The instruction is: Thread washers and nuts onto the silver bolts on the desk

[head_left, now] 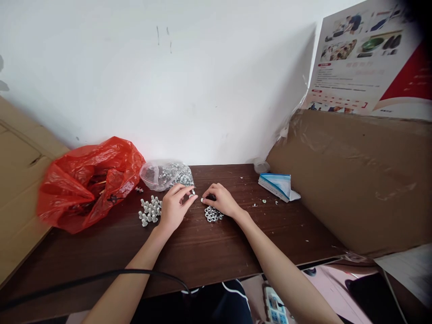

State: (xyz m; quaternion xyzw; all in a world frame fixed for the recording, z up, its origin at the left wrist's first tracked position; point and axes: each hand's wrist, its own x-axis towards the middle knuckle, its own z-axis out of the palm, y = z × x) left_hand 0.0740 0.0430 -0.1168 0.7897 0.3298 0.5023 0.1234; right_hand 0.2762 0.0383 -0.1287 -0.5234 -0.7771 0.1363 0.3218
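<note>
My left hand (174, 208) is closed in a pinch on a small pale metal bolt (193, 192), which stands out between the thumb and fingers. Just to the right, my right hand (221, 199) has its fingertips pressed together, with a small pale spot at their tips too tiny to name. The two hands are close but apart, above the table. Beside my left wrist stands a group of several bolts (148, 210), mostly upright on their heads. Under my right hand lies a cluster of several shiny hex nuts (212, 214), partly hidden by the hand.
A clear plastic bag (165, 175) of small metal parts lies behind my left hand. Left of it sits a red plastic bag (91, 180). A blue-and-white packet (276, 185) rests right on the brown table (202, 252). Cardboard (357, 180) borders the right; a black cable (101, 273) crosses the front.
</note>
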